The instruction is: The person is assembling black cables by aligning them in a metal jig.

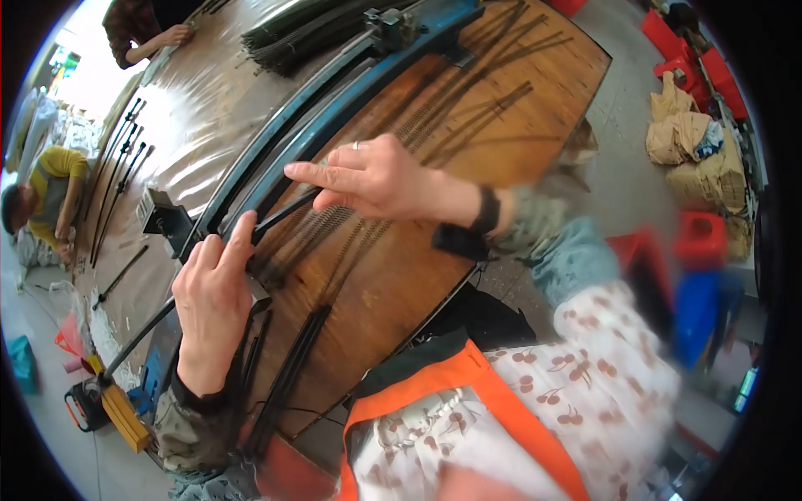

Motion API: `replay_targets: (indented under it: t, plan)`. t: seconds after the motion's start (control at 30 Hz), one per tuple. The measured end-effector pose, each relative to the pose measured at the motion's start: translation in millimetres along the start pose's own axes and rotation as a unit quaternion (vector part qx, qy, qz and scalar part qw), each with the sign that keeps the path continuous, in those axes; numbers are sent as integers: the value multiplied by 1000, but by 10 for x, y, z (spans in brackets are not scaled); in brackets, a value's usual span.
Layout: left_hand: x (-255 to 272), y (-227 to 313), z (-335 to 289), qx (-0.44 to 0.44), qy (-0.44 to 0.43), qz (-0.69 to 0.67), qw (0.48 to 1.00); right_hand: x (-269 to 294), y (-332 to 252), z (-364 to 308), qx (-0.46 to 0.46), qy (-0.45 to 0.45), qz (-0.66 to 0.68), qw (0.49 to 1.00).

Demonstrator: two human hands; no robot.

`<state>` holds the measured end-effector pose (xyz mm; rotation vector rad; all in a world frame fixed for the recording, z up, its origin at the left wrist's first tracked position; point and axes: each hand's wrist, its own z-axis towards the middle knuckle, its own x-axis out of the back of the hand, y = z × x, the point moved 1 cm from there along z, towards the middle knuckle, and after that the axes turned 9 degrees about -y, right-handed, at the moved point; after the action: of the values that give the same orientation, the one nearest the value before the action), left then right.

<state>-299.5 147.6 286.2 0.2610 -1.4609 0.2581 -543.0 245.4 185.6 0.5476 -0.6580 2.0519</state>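
A long thin black rod (286, 215) runs slantwise from the lower left, under my left hand, toward my right hand. My left hand (215, 288) is closed around it near the end of a blue metal rail (288, 171), with the index finger stretched forward. Further along, my right hand (380, 179) holds the rod's other visible part with curled fingers, while its index finger points out over the rail. The grip itself is partly hidden by both hands. Beside the rail's near end sits a grey metal block (164, 219). Coiled springs (334, 250) lie below my right hand.
A wooden tabletop (401, 280) carries several black rods (292, 359) and springs. A dark bundle of springs (292, 37) lies at the back. At lower left is a power drill (86, 405) by a yellow block (125, 417). Two other people work on the left and far side.
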Motion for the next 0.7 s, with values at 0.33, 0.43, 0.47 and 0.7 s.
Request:
replay_targets:
  t: [0.33, 0.43, 0.47, 0.7]
  plan:
    - [971, -1246, -1401, 229, 170, 189, 940, -383, 424, 305, -149, -94, 66, 982]
    - [1082, -1190, -1713, 257, 216, 139, 932, -897, -141, 1078, -163, -202, 312, 914]
    - [1027, -1189, -1763, 272, 216, 104, 932, -1070, -305, 1300, -90, -214, 292, 928]
    - [981, -1088, -2893, 389, 174, 18, 904, -1833, -742, 1841, 101, -243, 191, 946]
